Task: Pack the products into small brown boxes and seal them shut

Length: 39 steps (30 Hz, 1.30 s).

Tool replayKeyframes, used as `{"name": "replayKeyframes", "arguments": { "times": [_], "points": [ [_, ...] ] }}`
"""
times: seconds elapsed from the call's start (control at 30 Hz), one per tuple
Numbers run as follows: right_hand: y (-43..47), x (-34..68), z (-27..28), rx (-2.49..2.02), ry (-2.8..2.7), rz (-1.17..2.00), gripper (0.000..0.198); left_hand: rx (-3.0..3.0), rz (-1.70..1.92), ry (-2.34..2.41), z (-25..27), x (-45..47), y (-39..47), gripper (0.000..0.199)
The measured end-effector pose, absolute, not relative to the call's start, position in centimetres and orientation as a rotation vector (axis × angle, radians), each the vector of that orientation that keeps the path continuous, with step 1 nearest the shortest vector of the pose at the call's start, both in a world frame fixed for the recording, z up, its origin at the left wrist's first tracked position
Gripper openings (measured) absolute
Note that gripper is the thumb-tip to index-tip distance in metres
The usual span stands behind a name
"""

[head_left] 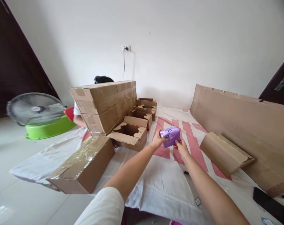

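Purple packet (170, 136), just right of centre, a bit below mid-frame, held up over the cloth between both hands. Left hand (159, 139): fingers closed round the packet's left end, thumb on the near face. Right hand (182, 147): fingers pinched on the lower right corner, opened only as wide as the packet there.

Risks, my judgement: glossy film could slip, since the right grip is only a corner pinch; squeezing harder could dent the packet or split the wrap. Swinging it left at low height could snag a raised flap of the nearest open box (142, 139).

Packet: soft-looking block, shiny plastic wrap, blue printed marks, creased surface. Cloth (160, 175): white with pink stripes, wrinkled, loose at lower centre; can't tell what is under it. Open boxes run in a row from centre towards the wall, matte brown cardboard, flaps with curved cutouts; contents mostly hidden.

Further out: long stacked boxes (104, 100) left of the row, square-edged, taped seams. Taped box (85, 165) at lower left, clear tape glaring. Flattish carton (223, 153) at right, leaning by a big cardboard sheet (245, 125) with a ragged top edge. Black flat slab, maybe a phone (271, 203), lower right. Far left: round wire fan (36, 107), smooth green plastic tub (50, 128).
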State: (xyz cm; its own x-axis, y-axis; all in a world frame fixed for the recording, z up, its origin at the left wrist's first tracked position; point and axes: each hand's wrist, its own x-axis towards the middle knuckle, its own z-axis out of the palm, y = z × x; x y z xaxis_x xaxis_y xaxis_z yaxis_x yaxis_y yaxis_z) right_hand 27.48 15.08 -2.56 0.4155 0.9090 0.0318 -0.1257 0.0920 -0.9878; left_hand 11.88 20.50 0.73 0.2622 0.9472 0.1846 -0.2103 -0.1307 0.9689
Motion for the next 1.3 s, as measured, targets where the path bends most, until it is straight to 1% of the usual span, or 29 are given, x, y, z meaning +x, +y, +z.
{"name": "replayKeyframes", "arguments": {
  "times": [0.1,0.2,0.3,0.37,0.43,0.53,0.6,0.7,0.77,0.9,1.07,1.2,1.3],
  "points": [
    [12.9,26.0,-4.1,-1.247,-0.764,0.900,0.042,1.265,1.175,0.763,-1.0,10.5,18.2,0.072],
    [10.1,22.9,-6.3,-1.258,-0.745,0.922,0.045,1.216,1.206,0.803,-3.2,7.3,14.7,0.068],
    [7.5,19.5,-8.3,-1.238,-0.846,1.045,0.046,1.181,1.241,0.888,-4.6,2.5,12.1,0.067],
    [6.2,17.9,-9.3,-1.206,-1.043,1.120,0.042,1.190,1.266,0.935,-4.9,-1.2,11.0,0.067],
    [5.4,17.0,-9.9,-1.207,-1.295,1.113,0.032,1.263,1.341,1.010,-4.9,-4.8,10.2,0.066],
    [4.9,16.7,-10.2,-1.254,-1.558,1.043,0.020,1.531,1.536,1.361,-5.4,-8.1,8.8,0.059],
    [4.9,16.9,-10.2,-1.266,-1.606,1.031,0.018,1.738,1.601,1.663,-6.3,-8.6,7.5,0.051],
    [4.9,17.3,-10.2,-1.261,-1.619,1.041,0.019,1.834,1.527,1.997,-8.0,-7.8,5.8,0.043],
    [4.9,17.4,-10.2,-1.253,-1.640,1.050,0.019,1.731,1.414,2.102,-8.6,-7.2,5.6,0.044],
    [4.6,17.4,-10.0,-1.265,-1.708,1.025,0.018,1.581,1.266,2.075,-7.9,-7.2,8.1,0.052],
    [4.5,17.1,-9.7,-1.298,-1.821,0.949,0.013,1.656,1.134,2.131,-6.4,-5.7,15.0,0.048],
    [4.5,17.0,-9.6,-1.292,-1.902,0.874,0.012,1.670,1.149,2.125,-7.3,-3.5,19.4,0.045],
    [4.5,17.1,-9.7,-1.274,-1.925,0.849,0.011,1.728,1.226,2.067,-8.7,-3.0,20.4,0.052]
  ]
}}
